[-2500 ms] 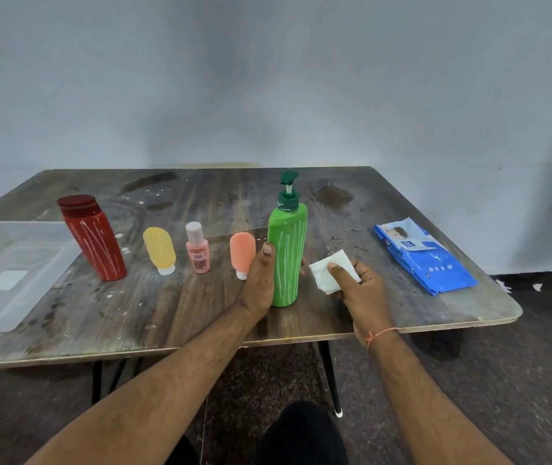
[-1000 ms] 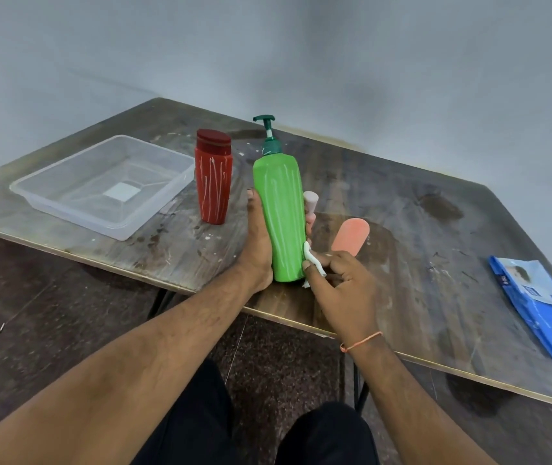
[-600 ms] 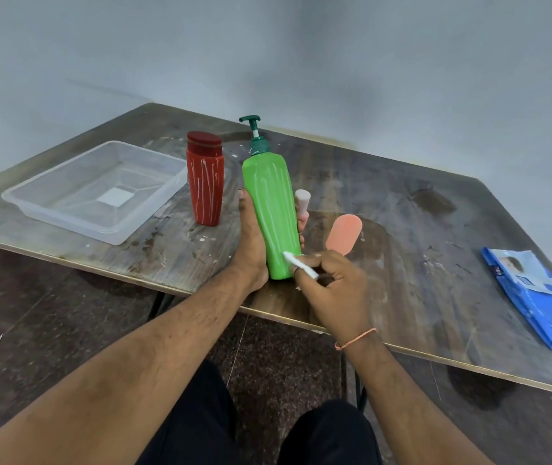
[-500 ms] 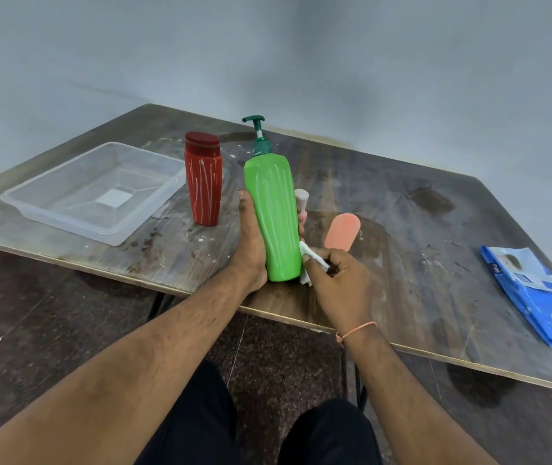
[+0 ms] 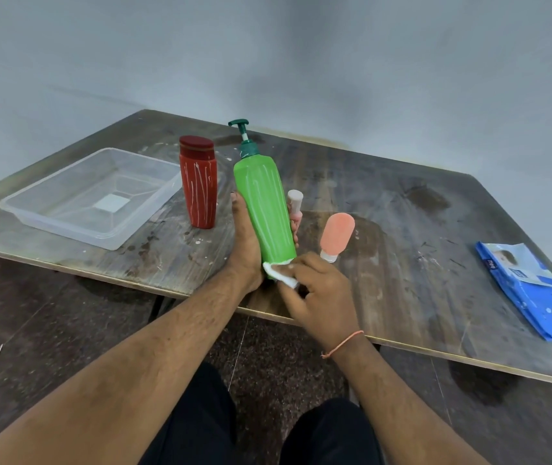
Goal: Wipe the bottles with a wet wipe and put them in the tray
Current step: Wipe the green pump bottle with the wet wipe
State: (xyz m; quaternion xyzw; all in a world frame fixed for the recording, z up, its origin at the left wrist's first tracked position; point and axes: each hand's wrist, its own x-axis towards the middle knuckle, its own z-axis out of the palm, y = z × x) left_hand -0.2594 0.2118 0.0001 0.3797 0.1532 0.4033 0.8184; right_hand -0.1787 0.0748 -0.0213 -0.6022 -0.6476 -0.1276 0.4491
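Head view: near the table's near edge, the left hand wraps curled fingers round the green pump bottle, which tilts slightly left. The right hand pinches a white wet wipe against the bottle's base. The clear tray lies far left, beside the red bottle.
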